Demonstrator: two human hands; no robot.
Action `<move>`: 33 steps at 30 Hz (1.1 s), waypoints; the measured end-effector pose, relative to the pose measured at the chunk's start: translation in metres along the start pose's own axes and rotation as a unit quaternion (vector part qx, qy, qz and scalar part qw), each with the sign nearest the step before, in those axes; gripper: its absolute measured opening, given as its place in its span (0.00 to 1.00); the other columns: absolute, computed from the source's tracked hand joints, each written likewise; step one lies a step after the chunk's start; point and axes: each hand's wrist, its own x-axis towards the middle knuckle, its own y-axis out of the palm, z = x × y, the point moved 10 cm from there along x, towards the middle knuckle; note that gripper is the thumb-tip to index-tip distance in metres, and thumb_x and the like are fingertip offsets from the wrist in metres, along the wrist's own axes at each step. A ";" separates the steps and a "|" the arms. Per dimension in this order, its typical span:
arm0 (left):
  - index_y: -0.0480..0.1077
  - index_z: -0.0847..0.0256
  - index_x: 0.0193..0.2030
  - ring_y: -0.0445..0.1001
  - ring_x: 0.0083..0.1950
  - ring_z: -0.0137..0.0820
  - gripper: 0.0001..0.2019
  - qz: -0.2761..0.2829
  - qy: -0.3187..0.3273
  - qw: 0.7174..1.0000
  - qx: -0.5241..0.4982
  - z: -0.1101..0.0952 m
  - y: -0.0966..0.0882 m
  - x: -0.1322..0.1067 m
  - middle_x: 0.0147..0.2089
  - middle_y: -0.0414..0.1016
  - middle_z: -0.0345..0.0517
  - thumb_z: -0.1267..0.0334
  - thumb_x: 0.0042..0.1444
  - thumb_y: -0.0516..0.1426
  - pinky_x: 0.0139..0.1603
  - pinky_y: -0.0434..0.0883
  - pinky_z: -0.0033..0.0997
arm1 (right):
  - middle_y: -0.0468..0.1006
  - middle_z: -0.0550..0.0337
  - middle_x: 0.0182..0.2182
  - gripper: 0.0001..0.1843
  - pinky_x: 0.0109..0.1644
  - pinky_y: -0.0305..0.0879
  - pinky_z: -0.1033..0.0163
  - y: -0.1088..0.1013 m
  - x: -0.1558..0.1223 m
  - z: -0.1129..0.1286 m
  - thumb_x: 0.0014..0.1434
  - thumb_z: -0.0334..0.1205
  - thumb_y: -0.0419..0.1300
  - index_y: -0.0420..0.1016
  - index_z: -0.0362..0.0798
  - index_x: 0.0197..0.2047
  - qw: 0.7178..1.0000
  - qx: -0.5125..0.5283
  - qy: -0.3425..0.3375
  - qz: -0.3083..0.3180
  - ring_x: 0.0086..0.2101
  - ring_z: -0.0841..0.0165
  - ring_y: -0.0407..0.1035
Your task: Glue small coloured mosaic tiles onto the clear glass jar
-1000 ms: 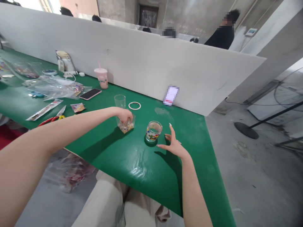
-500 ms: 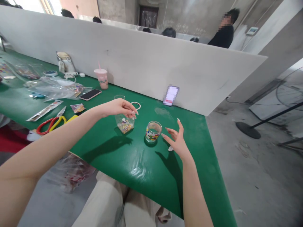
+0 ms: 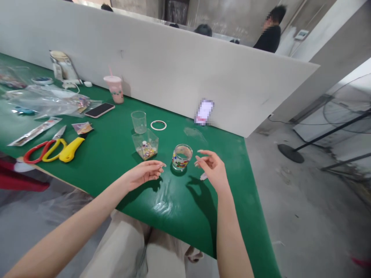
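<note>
Though illegible, phone screen [image 3: 204,112] beyond patterned glass [image 3: 180,163], left hand [image 3: 143,175] pinched, right hand [image 3: 215,169] loosely curled, contents unclear.

On a green-topped table [image 3: 110,148], a short glass [image 3: 181,163] patterned in bright colors stands near a clear, angular container [image 3: 150,137] of small multicolored pieces [image 3: 149,151], a plain clear tumbler [image 3: 139,122] and a white ring [image 3: 158,129]. Toward the table's left lie red-and-yellow-handled scissors [image 3: 51,144], a yellow-handled tool [image 3: 71,150], a dark-screened smartphone [image 3: 100,110] and clear plastic bags [image 3: 52,101], with a lidded pink cup [image 3: 115,90] upright behind.
</note>
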 end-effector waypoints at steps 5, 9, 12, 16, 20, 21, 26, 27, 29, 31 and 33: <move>0.74 0.63 0.32 0.69 0.24 0.20 0.10 -0.023 0.011 1.000 0.003 0.031 -0.008 -0.002 0.26 0.74 0.39 0.63 0.44 0.67 0.29 0.70 0.19 | 0.74 0.61 0.19 0.18 0.31 0.66 0.62 0.033 -0.016 -0.033 0.57 0.53 0.60 0.66 0.49 0.26 0.939 -0.279 0.077 0.188 0.23 0.66 0.72; 0.72 0.63 0.31 0.70 0.25 0.22 0.14 -0.036 0.052 0.997 0.031 0.033 -0.008 -0.002 0.26 0.74 0.40 0.55 0.45 0.66 0.29 0.69 0.21 | 0.79 0.46 0.33 0.14 0.42 0.66 0.54 0.059 -0.016 -0.050 0.57 0.48 0.62 0.68 0.46 0.30 0.890 -0.415 0.062 0.177 0.40 0.52 0.75; 0.69 0.62 0.30 0.72 0.25 0.23 0.17 -0.043 0.060 0.994 0.076 0.032 -0.003 0.001 0.26 0.76 0.41 0.50 0.46 0.65 0.29 0.70 0.22 | 0.78 0.42 0.42 0.18 0.46 0.65 0.53 0.077 -0.014 -0.057 0.58 0.50 0.61 0.67 0.43 0.43 0.890 -0.420 0.063 0.166 0.45 0.50 0.73; 0.68 0.61 0.29 0.70 0.23 0.23 0.19 -0.039 0.087 0.991 0.099 0.028 0.001 0.002 0.24 0.75 0.40 0.47 0.45 0.64 0.27 0.68 0.23 | 0.76 0.39 0.47 0.28 0.47 0.66 0.54 0.083 -0.010 -0.063 0.56 0.53 0.62 0.62 0.40 0.51 0.897 -0.408 0.077 0.152 0.47 0.50 0.73; 0.68 0.61 0.30 0.68 0.21 0.23 0.19 -0.019 0.122 0.988 0.098 0.025 0.001 -0.001 0.24 0.74 0.39 0.46 0.44 0.64 0.25 0.67 0.23 | 0.76 0.44 0.46 0.29 0.45 0.67 0.56 0.077 -0.005 -0.065 0.55 0.55 0.62 0.62 0.43 0.50 0.904 -0.393 0.081 0.151 0.46 0.54 0.74; 0.69 0.61 0.31 0.67 0.21 0.22 0.19 -0.017 0.130 0.987 0.095 0.024 0.000 -0.002 0.23 0.74 0.38 0.47 0.45 0.64 0.25 0.66 0.23 | 0.77 0.47 0.43 0.28 0.44 0.67 0.58 0.074 -0.005 -0.064 0.53 0.55 0.63 0.64 0.44 0.49 0.904 -0.389 0.081 0.156 0.44 0.56 0.74; 0.72 0.64 0.33 0.64 0.19 0.21 0.19 -0.018 0.152 0.985 0.073 0.022 -0.004 -0.004 0.20 0.71 0.36 0.48 0.46 0.64 0.23 0.63 0.22 | 0.79 0.55 0.34 0.18 0.38 0.65 0.60 0.023 -0.008 -0.054 0.54 0.54 0.62 0.69 0.48 0.39 0.899 -0.406 0.104 0.127 0.37 0.59 0.75; 0.72 0.64 0.32 0.64 0.19 0.21 0.19 -0.021 0.157 0.985 0.068 0.022 -0.005 -0.004 0.20 0.71 0.36 0.48 0.45 0.64 0.23 0.63 0.22 | 0.79 0.52 0.34 0.19 0.39 0.65 0.58 0.002 -0.007 -0.054 0.57 0.56 0.58 0.69 0.47 0.39 0.892 -0.425 0.127 0.081 0.37 0.57 0.75; 0.71 0.65 0.31 0.65 0.19 0.21 0.20 -0.032 0.166 0.984 0.060 0.021 -0.007 -0.004 0.20 0.72 0.37 0.47 0.44 0.65 0.23 0.63 0.23 | 0.79 0.44 0.37 0.26 0.41 0.65 0.55 -0.040 -0.011 -0.061 0.60 0.62 0.50 0.72 0.45 0.36 0.860 -0.466 0.206 -0.019 0.41 0.53 0.75; 0.71 0.65 0.31 0.66 0.19 0.22 0.21 -0.048 0.170 0.983 0.051 0.022 -0.010 -0.005 0.21 0.73 0.38 0.47 0.43 0.65 0.23 0.64 0.23 | 0.79 0.37 0.36 0.31 0.42 0.65 0.53 -0.053 -0.011 -0.073 0.61 0.63 0.45 0.73 0.44 0.30 0.849 -0.470 0.239 -0.032 0.42 0.49 0.75; 0.71 0.64 0.30 0.67 0.20 0.23 0.21 -0.057 0.167 0.983 0.043 0.023 -0.012 -0.005 0.21 0.74 0.39 0.47 0.41 0.66 0.24 0.66 0.24 | 0.79 0.40 0.30 0.31 0.41 0.65 0.53 -0.048 -0.008 -0.087 0.59 0.64 0.48 0.74 0.45 0.25 0.853 -0.457 0.252 -0.012 0.39 0.50 0.76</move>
